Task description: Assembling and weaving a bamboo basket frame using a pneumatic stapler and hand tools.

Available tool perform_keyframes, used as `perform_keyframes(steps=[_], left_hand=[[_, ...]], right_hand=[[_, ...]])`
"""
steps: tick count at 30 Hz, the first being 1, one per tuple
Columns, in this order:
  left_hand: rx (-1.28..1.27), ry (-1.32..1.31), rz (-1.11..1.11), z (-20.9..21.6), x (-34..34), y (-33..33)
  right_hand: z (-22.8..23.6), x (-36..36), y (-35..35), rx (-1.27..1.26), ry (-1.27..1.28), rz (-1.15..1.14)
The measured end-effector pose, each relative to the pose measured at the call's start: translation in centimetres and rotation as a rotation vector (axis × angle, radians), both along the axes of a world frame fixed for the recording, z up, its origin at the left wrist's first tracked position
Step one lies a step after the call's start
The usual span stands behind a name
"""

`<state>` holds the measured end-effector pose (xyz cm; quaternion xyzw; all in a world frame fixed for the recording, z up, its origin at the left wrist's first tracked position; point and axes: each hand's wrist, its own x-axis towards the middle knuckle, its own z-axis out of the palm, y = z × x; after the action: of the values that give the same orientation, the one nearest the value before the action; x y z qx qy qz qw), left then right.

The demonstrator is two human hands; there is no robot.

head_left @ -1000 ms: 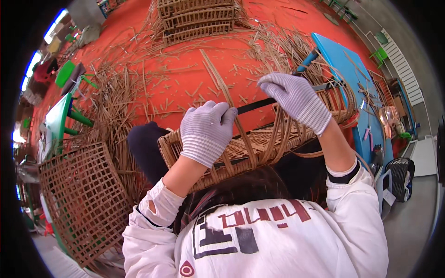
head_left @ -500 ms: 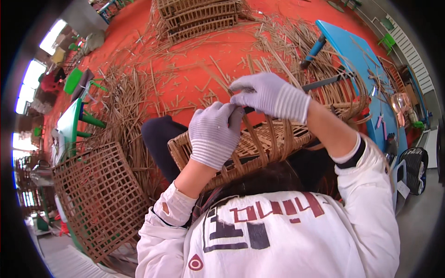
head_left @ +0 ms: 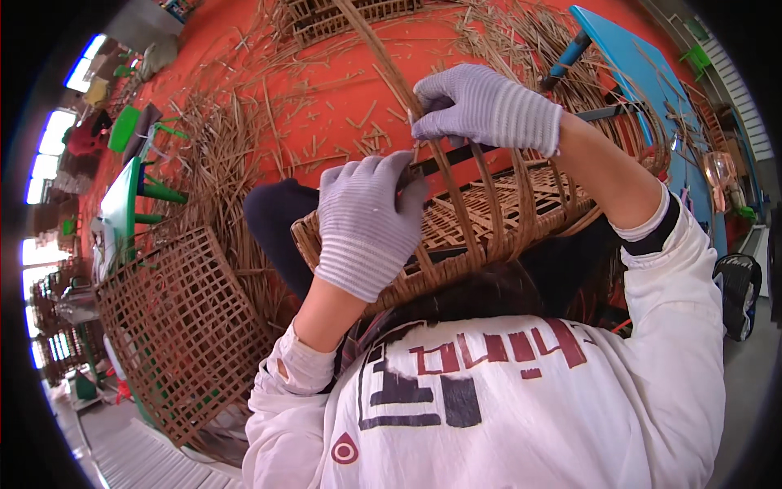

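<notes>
A woven basket [head_left: 444, 265] of brown cane lies across my lap, tilted, its open lattice facing away from me. My right hand [head_left: 489, 112], in a pale lilac knit glove, pinches a long flat cane strip [head_left: 379, 53] above the basket's far edge. That strip runs up and left over the floor, and below my fingers it continues toward the basket. My left hand [head_left: 366, 220], gloved alike, is closed at the basket's left end, beside a dark flat bar [head_left: 450, 165] along the far edge. Its fingertips are partly hidden, so what they grip cannot be made out.
Another lattice basket [head_left: 175, 334] leans at my left, near a green stool [head_left: 122, 204]. Loose cane strips [head_left: 216, 163] litter the red floor [head_left: 326, 90]. Stacked baskets [head_left: 350, 20] stand at the far side. To the right is a blue table [head_left: 627, 57].
My right hand has risen away from the left one, and a long strip now stretches upward from it. My left hand has shifted slightly left and stays by the basket's edge.
</notes>
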<state>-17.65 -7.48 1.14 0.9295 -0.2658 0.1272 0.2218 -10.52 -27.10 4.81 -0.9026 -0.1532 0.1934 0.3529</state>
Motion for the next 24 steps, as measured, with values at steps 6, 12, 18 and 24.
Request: perform_keyframes(steps=[6,12,18,24], left_hand=[[-0.129,0.042,0.029,-0.4,-0.3,1.4],[-0.088,0.009,0.046,-0.3,0.6,0.9],[-0.174,-0.041,0.007,0.7,0.2,0.6],[-0.092,0.097,0.102,-0.1,-0.4,-0.2]], right_hand=[[1.7,-1.5,-0.1,0.081,-0.154,0.112],[1.9,-1.8,1.8,0.461,0.144,-0.041],[-0.3,-1.9,2.0,0.419,-0.173,-0.102],[-0.4,-3.2,2.2,0.353,0.008,-0.191]])
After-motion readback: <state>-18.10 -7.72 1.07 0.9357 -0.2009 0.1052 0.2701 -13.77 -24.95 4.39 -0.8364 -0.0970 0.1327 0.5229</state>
